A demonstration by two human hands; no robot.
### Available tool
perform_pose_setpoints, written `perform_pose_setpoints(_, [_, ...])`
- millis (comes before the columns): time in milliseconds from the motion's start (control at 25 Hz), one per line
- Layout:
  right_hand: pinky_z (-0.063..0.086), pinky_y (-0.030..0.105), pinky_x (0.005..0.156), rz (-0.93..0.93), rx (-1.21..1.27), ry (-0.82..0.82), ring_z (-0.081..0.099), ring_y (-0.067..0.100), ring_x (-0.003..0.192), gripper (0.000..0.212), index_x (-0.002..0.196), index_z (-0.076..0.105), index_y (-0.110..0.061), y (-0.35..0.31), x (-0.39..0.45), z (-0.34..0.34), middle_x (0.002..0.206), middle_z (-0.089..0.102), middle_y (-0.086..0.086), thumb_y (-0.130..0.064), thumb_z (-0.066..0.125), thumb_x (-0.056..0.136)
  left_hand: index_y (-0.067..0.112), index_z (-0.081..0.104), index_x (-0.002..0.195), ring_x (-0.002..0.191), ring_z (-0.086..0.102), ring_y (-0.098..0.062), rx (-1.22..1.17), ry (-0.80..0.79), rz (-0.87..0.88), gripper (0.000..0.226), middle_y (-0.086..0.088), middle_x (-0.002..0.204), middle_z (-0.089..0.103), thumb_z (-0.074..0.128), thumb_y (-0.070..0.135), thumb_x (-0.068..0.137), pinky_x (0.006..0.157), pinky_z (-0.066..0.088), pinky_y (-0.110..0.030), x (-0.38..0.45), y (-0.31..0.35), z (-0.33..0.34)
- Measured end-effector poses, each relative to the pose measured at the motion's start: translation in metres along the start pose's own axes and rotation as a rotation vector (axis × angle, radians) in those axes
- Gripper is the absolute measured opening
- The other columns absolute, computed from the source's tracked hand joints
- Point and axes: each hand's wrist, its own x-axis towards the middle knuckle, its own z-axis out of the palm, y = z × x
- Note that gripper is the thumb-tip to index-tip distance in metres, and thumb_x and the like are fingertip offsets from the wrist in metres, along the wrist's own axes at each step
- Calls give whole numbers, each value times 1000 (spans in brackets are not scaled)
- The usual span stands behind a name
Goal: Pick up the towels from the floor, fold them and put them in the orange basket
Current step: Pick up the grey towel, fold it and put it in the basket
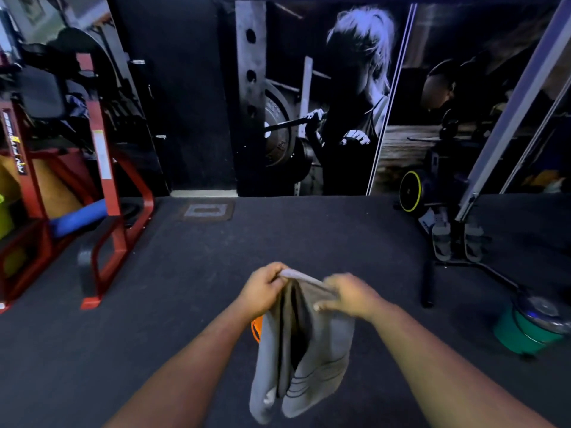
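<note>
A grey towel [321, 359] with dark stripes near its lower end hangs doubled over in front of me, above the dark floor. My left hand [262, 287] grips its top edge at the left. My right hand [349, 293] pinches the same top edge at the right, close to the left hand. A small sliver of the orange basket [257, 329] shows behind the towel's left side, under my left forearm; the rest of it is hidden.
A red metal rack [102, 180] with a blue roll stands at the left. At the right are a machine's black base bars [428, 282], a green bucket-like object [525, 332] and a yellow-rimmed wheel [409, 191]. A mural wall closes off the back.
</note>
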Motion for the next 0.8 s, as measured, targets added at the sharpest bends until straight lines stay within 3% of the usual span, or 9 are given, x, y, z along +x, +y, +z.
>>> perform_pose_setpoints(80, [46,34,66,108,-212,-157,64,26,86,35,81,58,-23,34,13,16,91,64,2,-55,72,81,15,68,93,84,61,-8,-95,123,-44,19,5,87,68,51,20,85,81,48,-29,17,-3,-8])
perform_pose_setpoints(160, [46,33,71,155,-171,-179,62,26,98,32,82,57,-23,70,25,31,98,61,2,-53,69,82,18,66,90,81,61,-6,-133,245,-102,18,4,86,68,50,21,82,79,47,-25,28,-12,-16])
perform_pose_setpoints(280, [44,34,77,155,-101,-102,56,17,102,33,70,50,-26,108,39,36,91,51,-10,-51,68,83,15,65,89,87,63,-17,-27,453,-223,12,1,86,67,54,8,91,75,43,-30,27,-43,-28])
perform_pose_setpoints(400, [42,38,67,136,119,83,58,19,81,36,62,44,-24,111,61,24,71,49,-6,-40,66,85,14,60,85,92,64,-29,123,540,-470,13,-2,85,65,56,12,97,73,39,-33,20,-79,-38])
perform_pose_setpoints(480, [36,39,61,21,341,270,49,12,64,42,61,38,-23,86,79,8,59,41,-6,-29,68,90,14,53,81,94,65,-35,212,478,-563,19,-3,81,60,57,21,99,71,39,-35,24,-90,-42])
perform_pose_setpoints(560, [31,36,59,-97,521,329,38,4,60,46,62,37,-23,51,98,-14,60,35,-10,-19,69,95,19,60,98,99,64,-30,194,303,-530,17,-2,91,61,68,33,93,77,43,-32,37,-80,-43])
perform_pose_setpoints(640, [29,33,58,-196,631,261,36,4,61,43,64,41,-14,13,114,-32,63,35,-7,-21,72,93,24,59,129,103,60,-17,205,37,-283,61,0,107,61,75,52,77,87,43,-25,56,-59,-36])
perform_pose_setpoints(680, [28,32,57,-252,646,209,35,5,61,42,64,43,-13,-5,122,-39,64,36,-6,-23,75,91,24,58,134,104,60,-13,191,-50,-169,71,1,111,62,74,57,73,90,45,-25,66,-48,-30])
perform_pose_setpoints(800, [29,29,55,-319,636,128,34,6,60,39,65,48,-19,-33,141,-49,62,39,-7,-23,82,85,16,70,113,90,64,-6,-37,-115,-89,40,1,102,73,70,39,80,83,51,-30,87,-17,-17])
